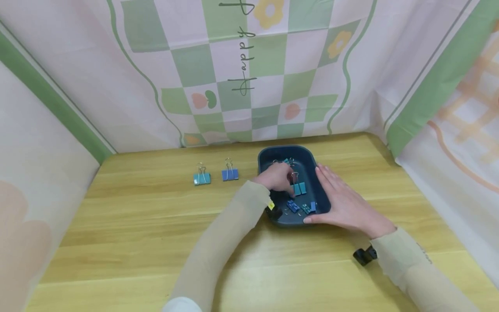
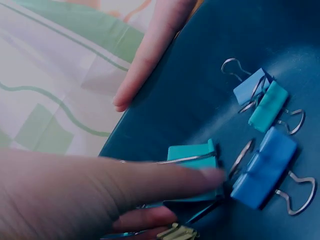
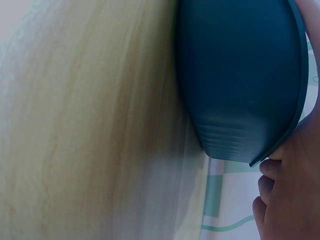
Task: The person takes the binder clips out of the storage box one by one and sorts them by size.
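Observation:
A dark blue tray (image 1: pixel 315 184) holds several binder clips. My left hand (image 1: pixel 277 177) reaches into it and pinches a teal binder clip (image 1: pixel 299 189) between thumb and fingers. The thumb covers part of that clip in the left wrist view. Nearer the tray's front end lie a blue binder clip (image 2: pixel 265 167), a small teal one (image 2: pixel 269 106) and a light blue one (image 2: pixel 252 86). My right hand (image 1: pixel 348 210) holds the tray's near right corner, its thumb at the front rim and its fingers along the outer right wall.
On the wooden table (image 1: pixel 156 242), left of the tray, stand a teal binder clip (image 1: pixel 202 179) and a blue binder clip (image 1: pixel 230 174), side by side. More clips (image 1: pixel 287 161) lie at the tray's far end. A patterned curtain (image 1: pixel 249 86) hangs behind the table.

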The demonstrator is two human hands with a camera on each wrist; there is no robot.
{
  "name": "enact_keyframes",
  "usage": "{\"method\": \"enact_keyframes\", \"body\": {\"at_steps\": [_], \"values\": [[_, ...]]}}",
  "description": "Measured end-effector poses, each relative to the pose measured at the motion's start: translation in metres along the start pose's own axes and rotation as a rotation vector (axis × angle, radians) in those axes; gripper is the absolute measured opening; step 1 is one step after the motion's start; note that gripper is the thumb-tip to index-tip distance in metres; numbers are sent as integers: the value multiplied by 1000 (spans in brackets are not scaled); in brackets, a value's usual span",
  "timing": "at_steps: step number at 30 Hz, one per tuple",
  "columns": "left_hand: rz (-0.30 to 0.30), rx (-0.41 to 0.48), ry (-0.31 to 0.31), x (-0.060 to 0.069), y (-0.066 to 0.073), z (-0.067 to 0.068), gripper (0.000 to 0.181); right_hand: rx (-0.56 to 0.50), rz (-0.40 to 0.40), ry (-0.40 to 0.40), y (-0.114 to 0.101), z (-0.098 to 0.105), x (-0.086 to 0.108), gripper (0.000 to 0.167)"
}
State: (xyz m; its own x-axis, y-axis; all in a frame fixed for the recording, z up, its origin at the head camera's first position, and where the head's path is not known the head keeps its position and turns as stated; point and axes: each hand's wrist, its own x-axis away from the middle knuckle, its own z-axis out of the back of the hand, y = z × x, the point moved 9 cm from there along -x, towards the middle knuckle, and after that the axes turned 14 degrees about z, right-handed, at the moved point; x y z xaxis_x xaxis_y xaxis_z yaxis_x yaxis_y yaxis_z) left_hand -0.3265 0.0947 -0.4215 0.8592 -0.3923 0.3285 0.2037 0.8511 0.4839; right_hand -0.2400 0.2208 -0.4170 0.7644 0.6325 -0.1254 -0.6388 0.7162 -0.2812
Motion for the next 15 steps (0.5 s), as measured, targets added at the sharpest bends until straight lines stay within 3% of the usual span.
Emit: {"method": "enact_keyframes", "body": {"at_steps": [9,15], "values": [[44,25,-50,3,-1,-4,30,4,3,-2,-1,1,0,134],[37,27,-70,1,0,-8,30,0,5,-6,-4,3,0,134]]}}
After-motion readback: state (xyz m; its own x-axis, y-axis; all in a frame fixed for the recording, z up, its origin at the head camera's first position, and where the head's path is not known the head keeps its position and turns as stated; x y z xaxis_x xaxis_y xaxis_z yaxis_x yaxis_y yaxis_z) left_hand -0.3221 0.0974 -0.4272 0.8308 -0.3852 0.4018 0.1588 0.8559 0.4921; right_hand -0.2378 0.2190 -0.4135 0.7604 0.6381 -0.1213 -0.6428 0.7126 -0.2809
